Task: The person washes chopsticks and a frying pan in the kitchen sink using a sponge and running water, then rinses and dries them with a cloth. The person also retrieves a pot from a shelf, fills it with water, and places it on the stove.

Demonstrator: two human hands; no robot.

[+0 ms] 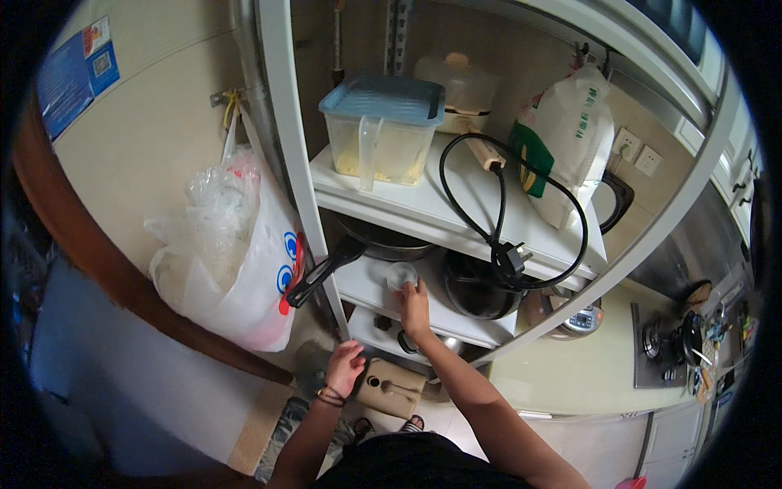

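Observation:
My right hand (413, 305) reaches to the middle shelf (376, 284) of a white metal rack, its fingertips around the near edge of a small clear cup (401, 276). A black frying pan (391, 244) lies behind that cup, its handle sticking out to the left. Right of the hand is a dark pot (482, 287). Lower and to the left, my left hand (346, 368) hangs in the air with fingers loosely bent and nothing in it, a beaded bracelet on the wrist. Below, a beige plastic jerrycan (391, 388) stands on the floor.
On the upper shelf stand a blue-lidded container (385, 131), a small cooker (458, 91) and a white sack (568, 140). A black power cord (580, 214) dangles over the shelf edge. Plastic bags (232, 263) hang at left; a counter with a rice cooker (580, 321) and gas stove (657, 345) is at right.

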